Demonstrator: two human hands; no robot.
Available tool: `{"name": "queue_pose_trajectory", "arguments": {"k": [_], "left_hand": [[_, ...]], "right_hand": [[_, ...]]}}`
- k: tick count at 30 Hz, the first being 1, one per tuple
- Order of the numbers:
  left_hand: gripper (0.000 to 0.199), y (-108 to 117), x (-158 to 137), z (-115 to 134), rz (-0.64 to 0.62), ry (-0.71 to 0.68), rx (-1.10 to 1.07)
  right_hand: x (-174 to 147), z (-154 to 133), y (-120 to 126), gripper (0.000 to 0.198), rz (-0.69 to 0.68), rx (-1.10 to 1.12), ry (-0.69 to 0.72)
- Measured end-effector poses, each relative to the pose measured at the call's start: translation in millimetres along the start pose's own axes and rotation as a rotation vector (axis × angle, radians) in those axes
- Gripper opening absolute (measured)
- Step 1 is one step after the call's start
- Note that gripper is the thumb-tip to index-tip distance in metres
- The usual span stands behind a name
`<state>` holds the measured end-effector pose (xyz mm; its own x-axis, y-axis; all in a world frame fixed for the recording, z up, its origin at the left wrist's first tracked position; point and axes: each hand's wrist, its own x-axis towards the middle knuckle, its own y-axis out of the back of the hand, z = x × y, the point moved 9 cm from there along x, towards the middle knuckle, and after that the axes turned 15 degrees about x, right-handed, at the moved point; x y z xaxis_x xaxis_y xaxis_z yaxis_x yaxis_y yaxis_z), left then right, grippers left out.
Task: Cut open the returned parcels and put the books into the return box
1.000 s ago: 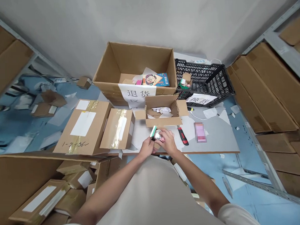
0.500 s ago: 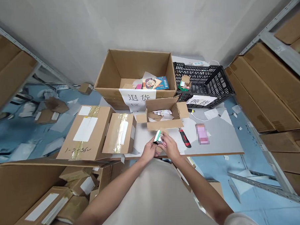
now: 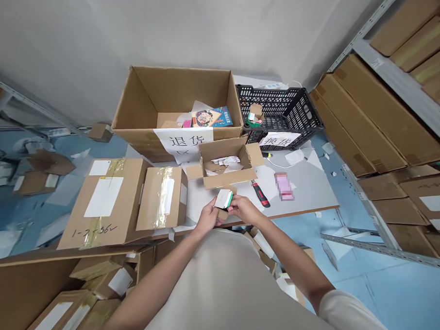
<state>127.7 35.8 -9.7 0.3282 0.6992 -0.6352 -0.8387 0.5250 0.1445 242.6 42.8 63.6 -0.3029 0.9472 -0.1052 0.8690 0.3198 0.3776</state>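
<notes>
Both hands meet at the table's front edge around a small white-and-green box (image 3: pixel 223 199), its pale face turned up, with a brown cardboard piece partly showing around it. My left hand (image 3: pixel 207 216) grips its left side, fingers closed. My right hand (image 3: pixel 245 209) pinches its right side, and a bit of pink shows by those fingertips. Just beyond stands an opened cardboard box (image 3: pixel 230 176) with crumpled paper inside. To the right lies a red-and-black utility knife (image 3: pixel 260 194), and past it a blurred pink item (image 3: pixel 284 186).
A large carton (image 3: pixel 138 137) holding a booklet (image 3: pixel 212 117) stands behind, beside a black crate (image 3: pixel 305 117) with a small box in it. Two taped cartons (image 3: pixel 101 199) sit at left. Shelving with boxes (image 3: pixel 381 114) flanks the right; more parcels (image 3: pixel 101 282) lie lower left.
The small box has turned so its pale face points up, its green edge now at the right. My hands have shifted around it. The whole view has swung slightly right.
</notes>
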Motion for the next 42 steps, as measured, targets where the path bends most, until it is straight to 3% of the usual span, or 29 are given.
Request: {"name": "queue_pose_trajectory", "arguments": {"k": [6, 12, 17, 19, 25, 30, 35, 39, 42], "left_hand": [[0.059, -3, 0, 5, -0.047, -0.059, 0.049], [0.058, -1, 0, 5, -0.032, -0.047, 0.045], [0.057, 1, 1, 4, -0.023, -0.017, -0.01], [0.057, 1, 1, 4, -0.028, -0.019, -0.017], [0.057, 3, 2, 4, -0.029, -0.05, -0.004], [0.048, 6, 9, 1, 0.006, -0.068, 0.029], [0.045, 14, 8, -7, 0.119, 0.039, -0.036], [0.054, 11, 5, -12, 0.099, 0.101, -0.088], [0.054, 13, 3, -13, 0.096, 0.096, -0.098]], "right_hand": [[8, 6, 2, 0.008, 0.048, -0.179, 0.021], [13, 8, -4, 0.011, -0.02, -0.284, 0.056], [7, 2, -5, 0.003, -0.092, -0.244, 0.159], [4, 0, -5, 0.01, -0.112, -0.227, 0.184], [7, 1, -7, 0.019, -0.152, -0.226, 0.114], [15, 2, -9, 0.011, -0.064, -0.387, 0.072], [7, 0, -18, 0.018, -0.015, -0.541, 0.103], [-1, -1, -19, 0.017, -0.093, -0.579, 0.081], [-1, -4, -16, 0.011, -0.212, -0.473, 0.073]]}}
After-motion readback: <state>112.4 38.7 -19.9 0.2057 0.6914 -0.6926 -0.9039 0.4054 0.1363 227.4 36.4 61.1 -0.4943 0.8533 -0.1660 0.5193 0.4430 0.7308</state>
